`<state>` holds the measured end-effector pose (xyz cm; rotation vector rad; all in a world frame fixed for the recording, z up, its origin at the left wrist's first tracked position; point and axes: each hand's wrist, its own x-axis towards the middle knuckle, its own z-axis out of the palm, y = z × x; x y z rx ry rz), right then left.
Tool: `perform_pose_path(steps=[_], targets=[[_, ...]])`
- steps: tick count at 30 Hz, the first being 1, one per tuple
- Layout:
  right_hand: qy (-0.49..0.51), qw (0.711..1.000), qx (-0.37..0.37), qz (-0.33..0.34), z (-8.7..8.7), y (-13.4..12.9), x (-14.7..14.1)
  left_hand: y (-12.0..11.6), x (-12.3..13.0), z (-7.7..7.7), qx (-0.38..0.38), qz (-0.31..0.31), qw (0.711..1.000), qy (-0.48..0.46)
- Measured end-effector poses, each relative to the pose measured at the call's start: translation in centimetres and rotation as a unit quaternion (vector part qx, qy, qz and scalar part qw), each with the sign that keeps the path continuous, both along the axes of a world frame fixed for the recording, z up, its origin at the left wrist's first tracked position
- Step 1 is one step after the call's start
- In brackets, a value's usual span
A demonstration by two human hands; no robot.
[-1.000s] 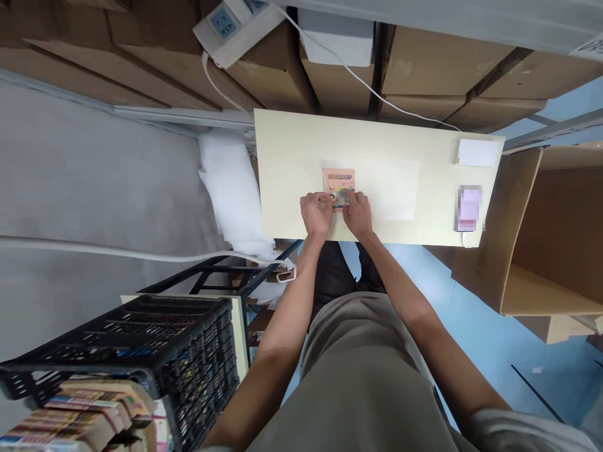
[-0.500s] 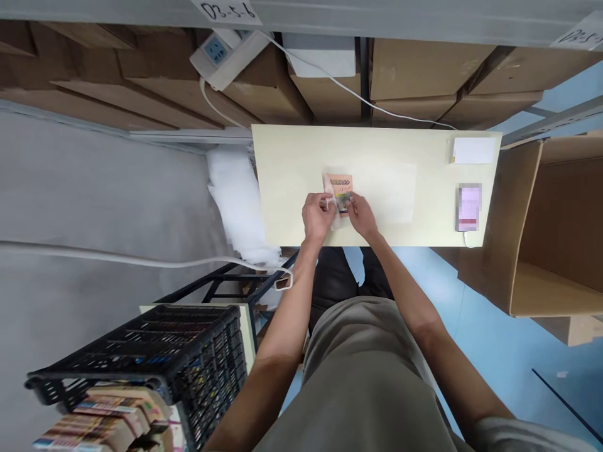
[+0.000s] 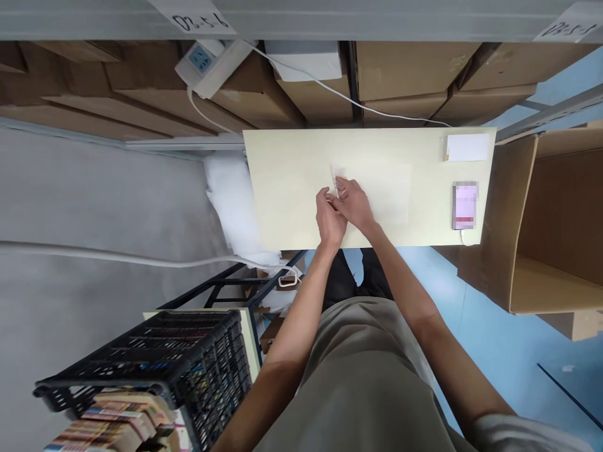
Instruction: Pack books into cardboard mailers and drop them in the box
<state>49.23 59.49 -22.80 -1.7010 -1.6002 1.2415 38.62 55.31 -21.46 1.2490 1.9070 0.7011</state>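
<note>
A small booklet [image 3: 335, 178], seen nearly edge-on, stands between my two hands over the cream board. A thin whitish wrap sits around it, and my fingers hide most of it. My left hand [image 3: 330, 221] grips its near left side, fingers closed. From the right, my right hand [image 3: 357, 206] is closed on the same booklet, its fingers crossing in front of my left fingertips. Just right of the hands a white sheet [image 3: 393, 194] lies flat on the cream board [image 3: 287, 176].
A white box [image 3: 467, 147] and a phone [image 3: 465, 206] with a cable lie at the board's right end. Beyond stands an open carton [image 3: 524, 220]. White sheeting [image 3: 230, 201] hangs at left, above a black crate [image 3: 155, 351] near several books [image 3: 113, 424]. Cartons [image 3: 409, 69] line the back.
The booklet's orange cover faced up before; now it is turned edge-on and mostly covered. My hands have come together, the left moving right and the right moving slightly left.
</note>
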Motion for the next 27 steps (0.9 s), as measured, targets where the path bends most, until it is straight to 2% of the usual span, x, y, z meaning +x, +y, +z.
perform_pose_path(steps=[4, 8, 11, 14, 17, 21, 24, 27], targets=[[0.014, 0.999, -0.029, -0.012, -1.2, -0.1, 2.9, -0.2, 2.3, -0.6, -0.001, -0.029, 0.999, -0.017], [-0.022, 0.999, -0.026, -0.042, -2.1, -0.2, 5.6, -0.1, 5.6, -1.4, 0.01, -0.079, 0.997, -0.01], [-0.064, 0.996, -0.036, -0.041, -2.7, -0.2, 6.9, 0.2, 7.4, -2.5, 0.0, -0.099, 0.995, 0.003], [-0.113, 0.992, -0.05, -0.027, -3.5, -0.4, 7.4, 0.2, 8.0, -3.9, -0.021, -0.098, 0.995, 0.01], [-0.137, 0.989, -0.04, -0.025, -4.1, -0.9, 7.6, 0.0, 7.7, -4.8, -0.025, -0.101, 0.995, 0.001], [-0.142, 0.988, -0.032, -0.051, -3.8, -1.9, 7.9, -0.1, 5.9, -4.8, -0.017, -0.101, 0.994, -0.041], [-0.145, 0.986, -0.043, -0.075, -3.4, -2.9, 8.0, -0.1, 3.7, -4.6, -0.008, -0.037, 0.999, 0.002], [-0.132, 0.986, -0.042, -0.089, -3.9, -3.6, 8.1, 0.2, 2.1, -4.6, -0.06, 0.025, 0.998, 0.019]])
